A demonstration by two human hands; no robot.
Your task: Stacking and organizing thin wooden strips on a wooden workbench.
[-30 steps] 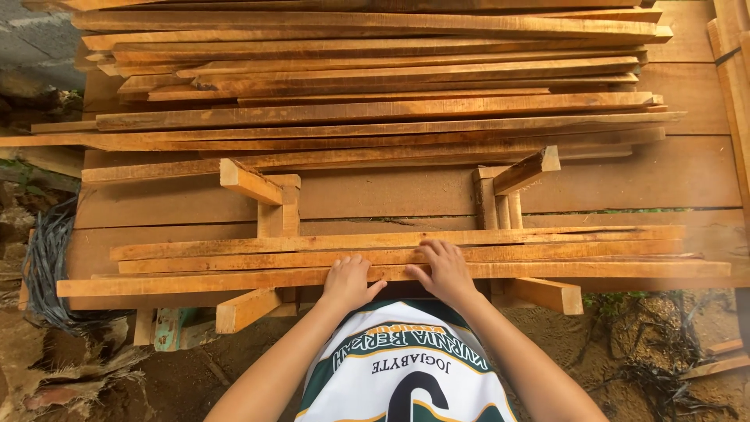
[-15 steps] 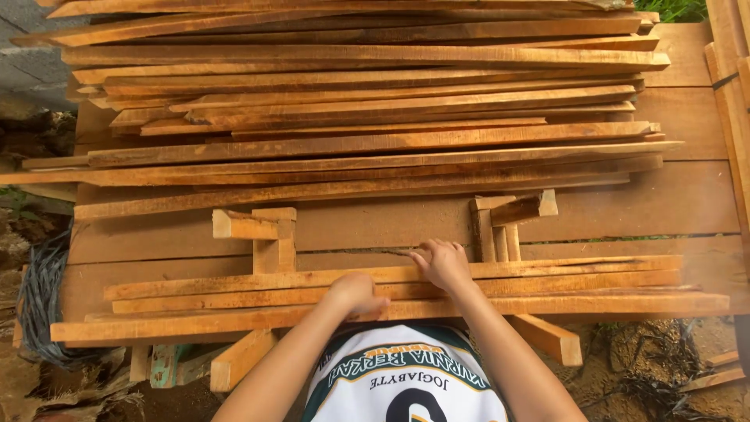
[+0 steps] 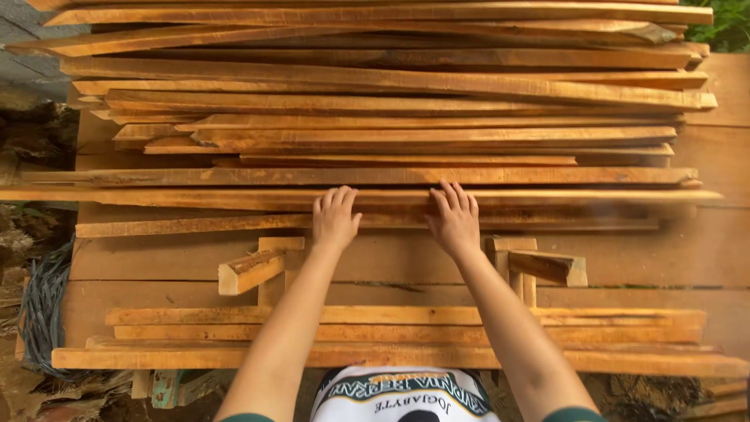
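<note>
My left hand and my right hand lie flat, fingers spread, on the nearest slats of a large pile of long thin wooden slats that fills the far half of a wooden table. The fingertips rest on a long slat at the front of the pile. Neither hand grips anything. Close to my body, three slats lie side by side across two wooden block jigs, the left jig and the right jig.
A bundle of dark strapping hangs at the table's left edge. Bare earth and debris lie to the left. More planks lie at the lower right. Green plants show at the top right.
Both hands left the three near slats and reached forward onto the front of the big pile. The view tilted forward, so the near slats now sit lower in the frame.
</note>
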